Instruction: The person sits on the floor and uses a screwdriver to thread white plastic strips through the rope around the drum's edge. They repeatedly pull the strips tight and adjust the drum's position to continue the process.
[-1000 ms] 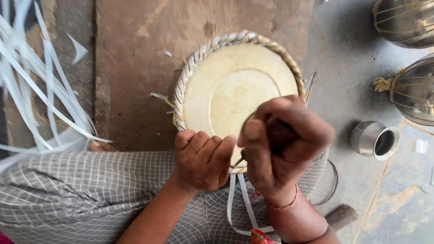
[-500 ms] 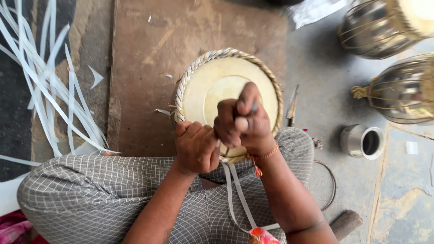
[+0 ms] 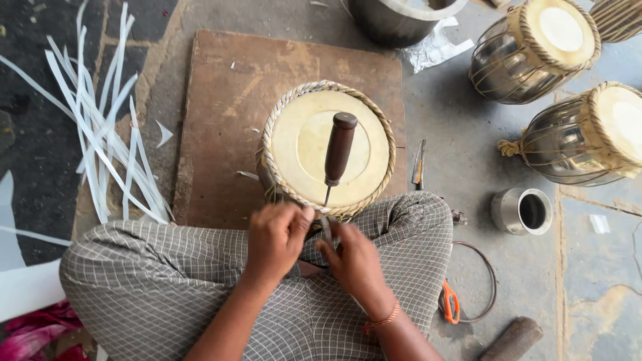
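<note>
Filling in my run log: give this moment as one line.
left hand: pinching strap at drum rim | right hand: pulling pale strap | awl: resting on drum | board: under drum

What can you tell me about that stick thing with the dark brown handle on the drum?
The pointed tool with the dark brown wooden handle has a rounded, glossy grip and a thin metal spike at its lower end. It lies across the round pale drum skin, spike aimed toward the person, its tip reaching the braided rim. No hand touches it; the left hand and right hand work just below it.
</note>
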